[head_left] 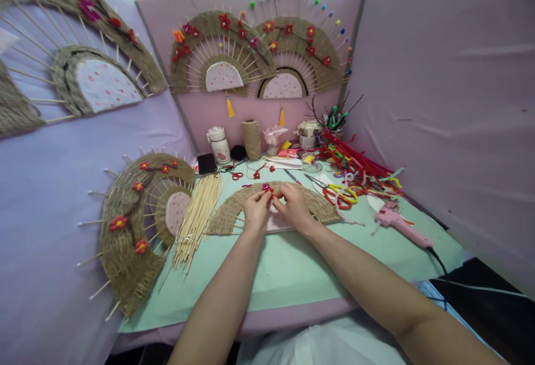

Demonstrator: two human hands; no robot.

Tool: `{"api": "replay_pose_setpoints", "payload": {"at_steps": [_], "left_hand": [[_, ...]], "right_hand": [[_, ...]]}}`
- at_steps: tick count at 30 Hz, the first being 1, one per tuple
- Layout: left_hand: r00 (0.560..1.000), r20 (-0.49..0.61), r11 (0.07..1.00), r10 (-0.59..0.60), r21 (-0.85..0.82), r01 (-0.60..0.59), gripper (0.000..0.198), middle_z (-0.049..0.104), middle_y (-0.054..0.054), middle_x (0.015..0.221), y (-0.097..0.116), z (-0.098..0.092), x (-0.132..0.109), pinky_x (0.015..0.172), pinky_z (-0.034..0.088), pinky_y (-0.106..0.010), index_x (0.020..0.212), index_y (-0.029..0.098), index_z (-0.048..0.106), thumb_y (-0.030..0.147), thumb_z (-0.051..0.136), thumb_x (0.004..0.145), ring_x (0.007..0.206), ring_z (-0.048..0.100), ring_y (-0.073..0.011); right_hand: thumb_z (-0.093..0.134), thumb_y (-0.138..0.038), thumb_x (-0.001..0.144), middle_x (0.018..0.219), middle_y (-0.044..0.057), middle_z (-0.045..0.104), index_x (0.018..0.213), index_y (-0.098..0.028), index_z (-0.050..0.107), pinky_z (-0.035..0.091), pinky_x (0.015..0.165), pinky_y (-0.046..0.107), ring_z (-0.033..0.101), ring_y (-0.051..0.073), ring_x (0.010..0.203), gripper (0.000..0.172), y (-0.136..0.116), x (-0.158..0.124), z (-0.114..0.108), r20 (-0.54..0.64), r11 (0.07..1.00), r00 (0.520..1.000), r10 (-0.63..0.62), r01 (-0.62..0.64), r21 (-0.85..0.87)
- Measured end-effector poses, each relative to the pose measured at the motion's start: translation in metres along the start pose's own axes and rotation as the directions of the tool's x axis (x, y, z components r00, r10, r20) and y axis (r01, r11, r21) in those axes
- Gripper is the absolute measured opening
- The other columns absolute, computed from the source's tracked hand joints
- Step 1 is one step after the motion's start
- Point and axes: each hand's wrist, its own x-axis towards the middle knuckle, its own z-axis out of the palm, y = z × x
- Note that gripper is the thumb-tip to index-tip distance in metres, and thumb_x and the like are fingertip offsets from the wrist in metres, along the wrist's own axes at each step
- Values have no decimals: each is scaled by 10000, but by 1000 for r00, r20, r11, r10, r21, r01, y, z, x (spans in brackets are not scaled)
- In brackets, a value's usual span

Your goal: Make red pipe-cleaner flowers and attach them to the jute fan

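Over the middle of a twine-woven fan [228, 209] that lies flat on the table, my left hand [257, 212] and my right hand [291, 206] meet with fingertips pinched together. Between them is a small red pipe-cleaner flower [270, 191], partly hidden by the fingers. A magenta flower [266, 186] shows just beyond my fingertips. Under my hands, the fan's pale spotted centre [276, 221] is mostly covered. Behind the fan lie a small red flower piece [256, 175] and a craft knife [292, 176].
Thin wooden sticks [196, 214] lie left of the fan, beside a finished fan [125, 209]. To the right are yellow-handled scissors [345, 191], a pink glue gun [401, 225] with its cord, and a heap of pipe cleaners [359, 159]. A twine spool [251, 139] and white bottle [218, 145] stand behind.
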Motion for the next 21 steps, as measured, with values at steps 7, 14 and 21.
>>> {"api": "replay_pose_setpoints", "payload": {"at_steps": [7,14,21], "left_hand": [[984,84,955,159,241,-175,163,672,-57,707,3,0,0,651,453,-243,747,109,663,236,641,647,672,603,-138],[954,163,754,250,585,-298,133,682,-66,722,6,-2,-7,653,449,-257,763,130,673,209,585,702,655,601,-146],[944,209,655,257,680,-329,145,673,-63,699,6,-7,-3,670,448,-281,731,149,672,241,559,732,660,603,-159]], "right_hand": [[501,-315,784,732,35,637,764,-146,622,407,625,240,550,141,670,210,3,9,-12,124,894,946,298,-323,311],[497,-257,801,680,32,617,694,-159,605,386,639,253,523,142,643,181,8,6,-12,108,983,978,177,-181,35],[467,-235,813,709,52,604,684,-167,578,383,670,280,518,164,688,184,12,4,-8,125,994,988,88,-79,-78]]}}
